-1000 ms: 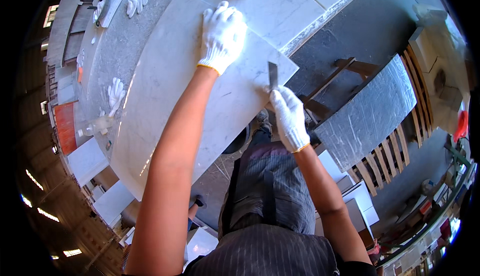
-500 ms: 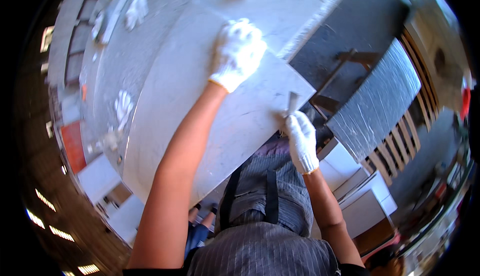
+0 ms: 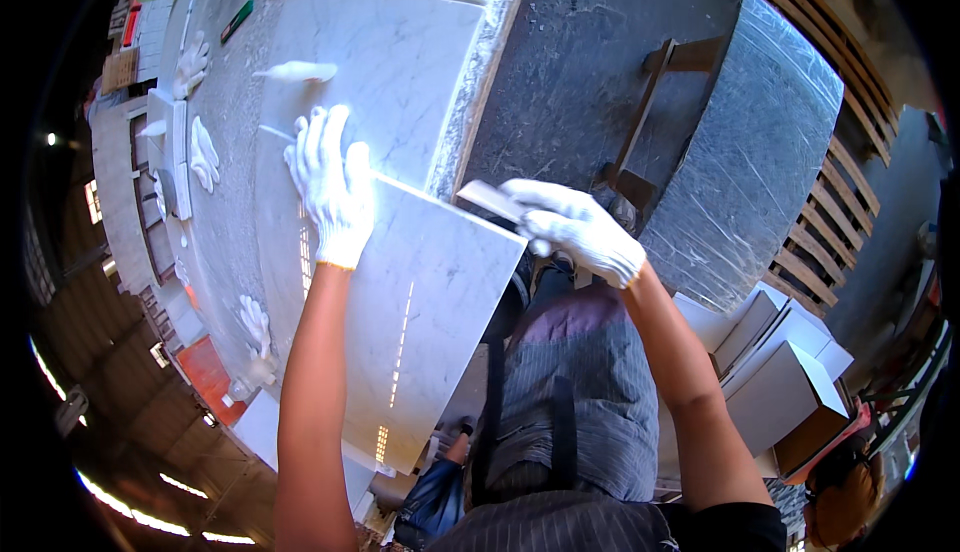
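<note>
Metal blade [image 3: 490, 201]: flat, grey, narrow; projects from the fingertips of the right hand [image 3: 575, 227] toward the left hand [image 3: 335, 187].
Blade position: ahead of the grip, alongside the far edge of the near marble slab [image 3: 430, 252], close to its right corner; contact with the edge cannot be determined.
Right-hand grip: white-gloved thumb and fingers clamped on the blade's near end; the bulk of the blade is exposed.
Left-hand grip: white-gloved, palm down, fingers extended and slightly apart, thumb separate; laid across the slab's far edge, to the left of the blade and well apart from it.
Near slab: pale, grey-veined; its right corner lies just beside the right hand.
Far slab [image 3: 390, 62]: pale marble, beyond the near slab; its right edge is rough.
White bottle [image 3: 310, 71]: on its side, beyond the left fingertips.
Green tool [image 3: 237, 21]: slim, dark, up and left of the bottle.
Loose glove [image 3: 203, 155]: white, left of the left hand.
Grey slab [image 3: 750, 152]: scratched surface, right of the right hand.
Wooden slats [image 3: 825, 237]: along the grey slab's outer side.
</note>
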A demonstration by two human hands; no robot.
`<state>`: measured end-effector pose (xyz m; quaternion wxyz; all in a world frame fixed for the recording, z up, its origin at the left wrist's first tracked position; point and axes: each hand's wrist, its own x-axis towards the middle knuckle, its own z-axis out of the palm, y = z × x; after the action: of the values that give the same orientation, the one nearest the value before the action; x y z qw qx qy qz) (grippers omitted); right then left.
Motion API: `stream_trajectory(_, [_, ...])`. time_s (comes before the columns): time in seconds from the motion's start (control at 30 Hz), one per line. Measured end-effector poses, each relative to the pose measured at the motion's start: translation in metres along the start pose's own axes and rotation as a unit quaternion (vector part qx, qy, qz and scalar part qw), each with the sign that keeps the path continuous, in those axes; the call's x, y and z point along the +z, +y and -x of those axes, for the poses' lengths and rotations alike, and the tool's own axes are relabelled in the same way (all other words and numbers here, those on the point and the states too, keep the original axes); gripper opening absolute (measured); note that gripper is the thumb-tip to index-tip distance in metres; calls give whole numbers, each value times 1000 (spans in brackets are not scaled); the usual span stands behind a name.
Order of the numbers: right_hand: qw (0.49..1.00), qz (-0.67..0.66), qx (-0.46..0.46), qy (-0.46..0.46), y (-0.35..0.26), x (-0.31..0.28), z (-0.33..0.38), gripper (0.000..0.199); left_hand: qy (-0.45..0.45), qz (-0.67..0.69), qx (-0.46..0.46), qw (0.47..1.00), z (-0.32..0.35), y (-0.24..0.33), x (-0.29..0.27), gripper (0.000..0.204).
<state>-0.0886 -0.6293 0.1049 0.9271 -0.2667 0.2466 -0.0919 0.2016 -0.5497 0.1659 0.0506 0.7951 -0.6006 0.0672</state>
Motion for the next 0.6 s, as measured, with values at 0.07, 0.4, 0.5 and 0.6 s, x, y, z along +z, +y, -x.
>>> stream_trajectory(0.07, [997, 48, -30, -44, 7, 5, -26, 40, -9, 13, -2, 1000, -2, 0, -1, 45])
stream_trajectory(0.4, [996, 5, 23, -89, -1, -9, -19, 28, -17, 50, 11, 999, -6, -1, 2, 45])
stream_trajectory(0.5, [994, 51, -42, -82, 2, 0, -30, 28, -23, 52, 7, 998, -7, -2, 3, 44])
stream_trajectory(0.6, [996, 32, 13, -86, -1, -7, -19, 28, -25, 48, -1, 999, -6, 0, 2, 44])
